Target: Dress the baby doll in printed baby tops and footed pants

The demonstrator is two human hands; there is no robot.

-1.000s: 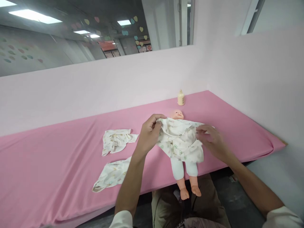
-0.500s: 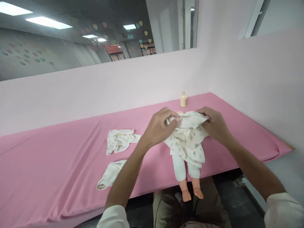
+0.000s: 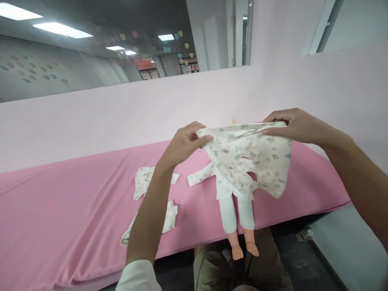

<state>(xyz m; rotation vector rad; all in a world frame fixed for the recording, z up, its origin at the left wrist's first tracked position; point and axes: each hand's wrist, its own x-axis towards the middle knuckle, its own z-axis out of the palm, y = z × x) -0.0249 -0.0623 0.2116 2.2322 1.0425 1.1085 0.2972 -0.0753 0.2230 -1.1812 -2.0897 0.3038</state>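
My left hand (image 3: 189, 141) pinches the left corner of a thin white cloth with a green print (image 3: 248, 147). Its top edge is gripped farther right by my right hand (image 3: 286, 123), so the cloth is stretched between both hands and hangs in front of a doll (image 3: 227, 214). The doll lies on its back with its feet over the table edge. White trousers cover its legs, and a printed white top (image 3: 222, 184) is over its torso, one sleeve out to the left. Its head is hidden behind the cloth.
The table has a pink cover (image 3: 75, 210). To the left lie a folded printed garment (image 3: 142, 180) and another white garment (image 3: 169, 218), both partly behind my left arm. A bottle's pump top (image 3: 233, 121) shows above the cloth. A wall and window stand behind.
Both hands have moved up and apart, my right one farther to the right. The bunched cloth is now lifted and spread, uncovering the doll's top and left-side sleeve and hiding most of the bottle.
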